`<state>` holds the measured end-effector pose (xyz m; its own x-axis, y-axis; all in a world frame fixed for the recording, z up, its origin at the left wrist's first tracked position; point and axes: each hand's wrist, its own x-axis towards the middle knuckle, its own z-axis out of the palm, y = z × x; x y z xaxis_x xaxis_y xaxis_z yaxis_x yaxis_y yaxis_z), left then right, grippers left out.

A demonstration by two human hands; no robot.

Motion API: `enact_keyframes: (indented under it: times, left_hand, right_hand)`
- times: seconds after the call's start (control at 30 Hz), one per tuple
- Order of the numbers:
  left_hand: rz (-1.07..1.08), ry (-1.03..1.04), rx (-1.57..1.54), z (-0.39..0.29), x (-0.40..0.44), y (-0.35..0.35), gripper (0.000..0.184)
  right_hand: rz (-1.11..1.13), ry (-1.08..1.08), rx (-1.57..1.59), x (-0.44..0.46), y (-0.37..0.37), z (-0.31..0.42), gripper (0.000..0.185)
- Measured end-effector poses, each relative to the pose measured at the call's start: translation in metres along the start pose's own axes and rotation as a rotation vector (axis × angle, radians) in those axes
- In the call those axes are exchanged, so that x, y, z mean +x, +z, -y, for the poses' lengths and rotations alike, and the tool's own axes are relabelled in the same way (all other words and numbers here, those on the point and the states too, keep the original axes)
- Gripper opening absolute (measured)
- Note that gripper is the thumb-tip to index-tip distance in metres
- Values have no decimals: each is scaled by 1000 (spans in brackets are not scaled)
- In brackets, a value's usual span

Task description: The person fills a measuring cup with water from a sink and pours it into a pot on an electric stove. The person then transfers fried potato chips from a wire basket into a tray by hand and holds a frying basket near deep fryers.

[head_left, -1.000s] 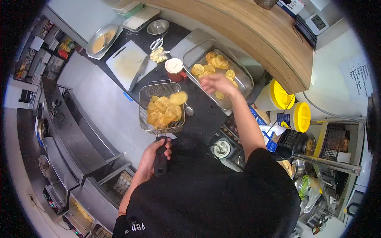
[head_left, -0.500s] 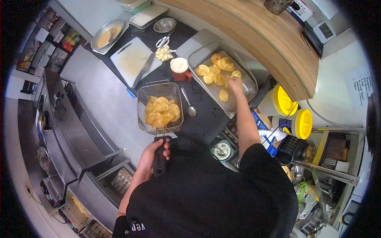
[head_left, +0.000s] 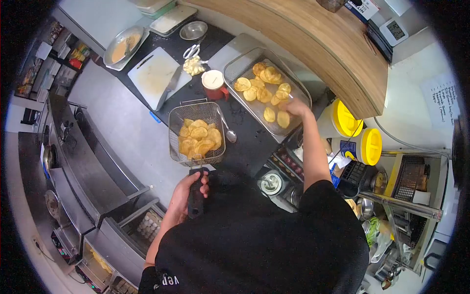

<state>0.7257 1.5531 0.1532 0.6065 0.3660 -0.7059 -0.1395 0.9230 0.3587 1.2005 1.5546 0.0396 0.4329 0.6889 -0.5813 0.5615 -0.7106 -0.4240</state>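
Observation:
My left hand [head_left: 188,193] is wrapped round the black handle of a wire fryer basket [head_left: 215,156]. The basket holds a pile of golden potato chips [head_left: 199,137] and rests on the dark counter. Over the right end of a mesh-lined metal tray [head_left: 247,111], my right hand [head_left: 296,107] reaches in among loose chips [head_left: 264,95]. Its fingers are blurred, and whether they grip a chip cannot be made out. One chip [head_left: 283,119] lies just below that hand, another [head_left: 269,114] to its left.
Between basket and tray lies a spoon [head_left: 228,128]; a red measuring jug [head_left: 214,87] stands behind. Farther back are a cutting board [head_left: 152,76] with a knife [head_left: 169,89], scissors [head_left: 191,51], and a bowl of batter [head_left: 122,48]. Yellow-lidded tubs [head_left: 370,147] stand at right.
My right hand has shifted slightly right and down in the tray. An additional chip now shows beside it. The left hand keeps its hold on the basket; the view has shifted a little.

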Motion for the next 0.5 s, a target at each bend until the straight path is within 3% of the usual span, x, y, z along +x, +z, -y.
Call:
enact_keyframes:
  times: [0.03,0.13,0.23,0.33,0.5]
  left_hand:
    - [-8,-2,-14,1,0,0,24]
    - [-18,-11,-27,2,2,-1,24]
    - [2,-8,6,2,3,0,24]
    - [-16,-4,35,1,1,2,24]
    - [-23,9,8,-1,-3,-10,23]
  right_hand:
    - [-149,-84,-102,9,9,-8,51]
    - [-347,-53,100,39,32,-2,56]
    - [-458,-93,31,55,53,30,54]
    - [-472,3,-60,64,60,52,53]
    - [-463,-74,74,72,37,29,43]
